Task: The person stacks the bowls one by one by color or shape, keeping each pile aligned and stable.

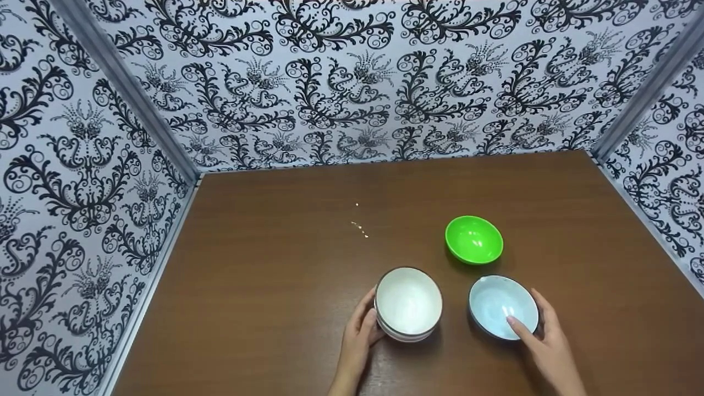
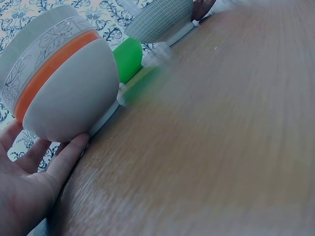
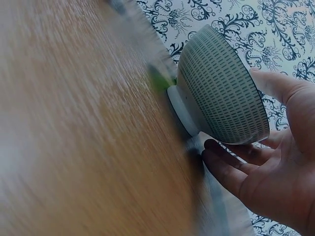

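A white bowl (image 1: pixel 409 301) with a floral band and an orange stripe (image 2: pixel 66 64) stands at the front middle; whether a second bowl is nested with it I cannot tell. My left hand (image 1: pixel 358 336) holds its left side, with fingers (image 2: pixel 71 155) around the lower wall near the foot. To the right is a bowl (image 1: pixel 498 305), pale blue inside and covered in small green dashes outside (image 3: pixel 216 88). My right hand (image 1: pixel 550 344) grips it from the right, thumb over the rim and fingers beneath the wall. Behind the dashed bowl sits a bright green bowl (image 1: pixel 474 240), touched by neither hand.
Small pale crumbs or specks (image 1: pixel 360 226) lie near the middle of the brown wooden table (image 1: pixel 264 264). Patterned black-and-white panels (image 1: pixel 330 88) enclose the back and both sides, with grey strips (image 1: pixel 148 110) at the corners.
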### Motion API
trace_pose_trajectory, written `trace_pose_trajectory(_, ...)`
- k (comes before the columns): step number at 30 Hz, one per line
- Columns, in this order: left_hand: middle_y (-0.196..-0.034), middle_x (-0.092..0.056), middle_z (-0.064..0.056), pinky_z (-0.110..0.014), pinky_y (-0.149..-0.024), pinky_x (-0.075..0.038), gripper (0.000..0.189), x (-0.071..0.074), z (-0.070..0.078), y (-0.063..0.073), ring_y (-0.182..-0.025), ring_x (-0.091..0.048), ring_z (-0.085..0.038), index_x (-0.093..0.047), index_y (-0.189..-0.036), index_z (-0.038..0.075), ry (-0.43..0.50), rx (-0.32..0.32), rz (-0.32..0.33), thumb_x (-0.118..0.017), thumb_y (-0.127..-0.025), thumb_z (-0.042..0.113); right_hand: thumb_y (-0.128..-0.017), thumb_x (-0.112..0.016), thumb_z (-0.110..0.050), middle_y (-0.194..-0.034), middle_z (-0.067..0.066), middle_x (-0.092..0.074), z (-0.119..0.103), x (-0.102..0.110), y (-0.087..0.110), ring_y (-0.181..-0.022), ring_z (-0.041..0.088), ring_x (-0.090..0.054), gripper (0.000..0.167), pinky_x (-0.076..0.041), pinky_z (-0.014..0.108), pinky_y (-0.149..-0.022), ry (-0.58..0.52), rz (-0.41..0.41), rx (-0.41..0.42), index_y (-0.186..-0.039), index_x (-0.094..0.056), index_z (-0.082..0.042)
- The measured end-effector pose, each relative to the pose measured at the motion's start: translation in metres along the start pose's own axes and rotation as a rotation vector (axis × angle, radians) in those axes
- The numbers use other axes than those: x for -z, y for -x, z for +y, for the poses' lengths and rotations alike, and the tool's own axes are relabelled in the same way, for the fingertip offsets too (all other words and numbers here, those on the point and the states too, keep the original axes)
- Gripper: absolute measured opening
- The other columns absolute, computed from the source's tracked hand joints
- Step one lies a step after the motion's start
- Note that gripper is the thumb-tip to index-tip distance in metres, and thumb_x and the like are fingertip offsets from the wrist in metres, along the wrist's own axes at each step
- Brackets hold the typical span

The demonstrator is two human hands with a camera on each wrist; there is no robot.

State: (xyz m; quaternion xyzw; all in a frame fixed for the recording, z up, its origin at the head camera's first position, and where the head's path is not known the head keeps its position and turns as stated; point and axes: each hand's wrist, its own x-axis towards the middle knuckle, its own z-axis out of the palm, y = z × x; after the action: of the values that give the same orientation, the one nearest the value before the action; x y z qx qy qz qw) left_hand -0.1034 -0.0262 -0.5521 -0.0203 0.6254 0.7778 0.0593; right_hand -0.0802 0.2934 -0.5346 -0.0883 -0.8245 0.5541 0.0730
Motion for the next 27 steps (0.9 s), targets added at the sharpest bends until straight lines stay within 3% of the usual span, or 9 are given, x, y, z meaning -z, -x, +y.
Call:
trace_pose_trajectory(3,-0.160,-0.032,-0.022,-0.043,-0.095,-0.056,0.053,0.0002,-0.0009,-0.0005,-0.144,-0.037,-0.041,-0.039,-0.152,0.005,0.001,-0.009,-0.006,-0.047,-0.105,0.028,-0.096,-0.064,-0.010,-0.149,0.009,-0.034,-0.0006,0.0000,0.0007,-0.114,-0.028,-0.031,0.072,-0.030,-0.004,-0.094,0.003,0.001,-0.004,-0.155,-0.023,-0.001)
trace_pose_trajectory(9,-0.159,-0.033,-0.023,-0.044,-0.095,-0.056,0.051,0.0003,-0.0031,-0.0013,-0.145,-0.035,-0.042,-0.039,-0.151,0.002,0.009,-0.041,-0.019,-0.046,-0.105,0.024,-0.097,-0.063,-0.009,-0.140,-0.018,-0.034,-0.0003,0.0013,0.0012,-0.112,-0.030,-0.034,0.071,-0.031,-0.005,-0.093,-0.022,0.001,0.000,-0.155,-0.023,0.000)
trace_pose_trajectory(16,-0.159,-0.033,-0.023,-0.044,-0.095,-0.056,0.051,0.0001,-0.0025,-0.0006,-0.144,-0.036,-0.042,-0.040,-0.151,0.003,-0.006,-0.043,-0.010,-0.046,-0.105,0.025,-0.098,-0.062,-0.010,-0.147,-0.005,-0.034,-0.0007,0.0029,0.0004,-0.111,-0.032,-0.035,0.071,-0.035,-0.006,-0.090,-0.054,-0.016,-0.039,-0.155,-0.022,0.001)
trace_pose_trajectory(19,-0.159,-0.034,-0.024,-0.043,-0.094,-0.057,0.052,-0.0001,-0.0022,-0.0004,-0.144,-0.037,-0.042,-0.040,-0.151,0.003,-0.011,-0.035,-0.005,-0.047,-0.105,0.026,-0.098,-0.061,-0.012,-0.142,-0.014,-0.036,-0.0011,0.0038,0.0006,-0.108,-0.028,-0.041,0.070,-0.041,-0.002,-0.086,-0.064,-0.026,-0.070,-0.155,-0.022,0.000)
trace_pose_trajectory(21,-0.159,-0.033,-0.024,-0.044,-0.094,-0.057,0.051,-0.0003,-0.0020,0.0000,-0.143,-0.039,-0.042,-0.040,-0.151,0.002,-0.001,-0.033,-0.004,-0.047,-0.105,0.025,-0.099,-0.061,-0.013,-0.144,-0.008,-0.038,-0.0018,0.0050,0.0002,-0.103,-0.024,-0.046,0.070,-0.047,0.003,-0.081,-0.083,-0.044,-0.109,-0.156,-0.021,-0.001)
trace_pose_trajectory(26,-0.159,-0.033,-0.024,-0.043,-0.094,-0.057,0.051,-0.0003,-0.0010,0.0008,-0.142,-0.040,-0.041,-0.040,-0.151,0.003,0.008,-0.027,-0.004,-0.046,-0.105,0.024,-0.100,-0.059,-0.015,-0.129,-0.022,-0.050,-0.0014,0.0063,-0.0011,-0.095,-0.012,-0.056,0.067,-0.056,0.016,-0.075,-0.193,-0.077,-0.194,-0.154,-0.021,-0.003)
trace_pose_trajectory(27,-0.159,-0.034,-0.024,-0.043,-0.094,-0.057,0.051,-0.0001,-0.0008,0.0006,-0.142,-0.040,-0.040,-0.040,-0.151,0.003,0.005,-0.025,-0.003,-0.046,-0.105,0.024,-0.100,-0.059,-0.015,-0.121,-0.029,-0.050,-0.0008,0.0064,-0.0013,-0.095,-0.011,-0.057,0.066,-0.056,0.018,-0.075,-0.217,-0.077,-0.206,-0.153,-0.022,-0.003)
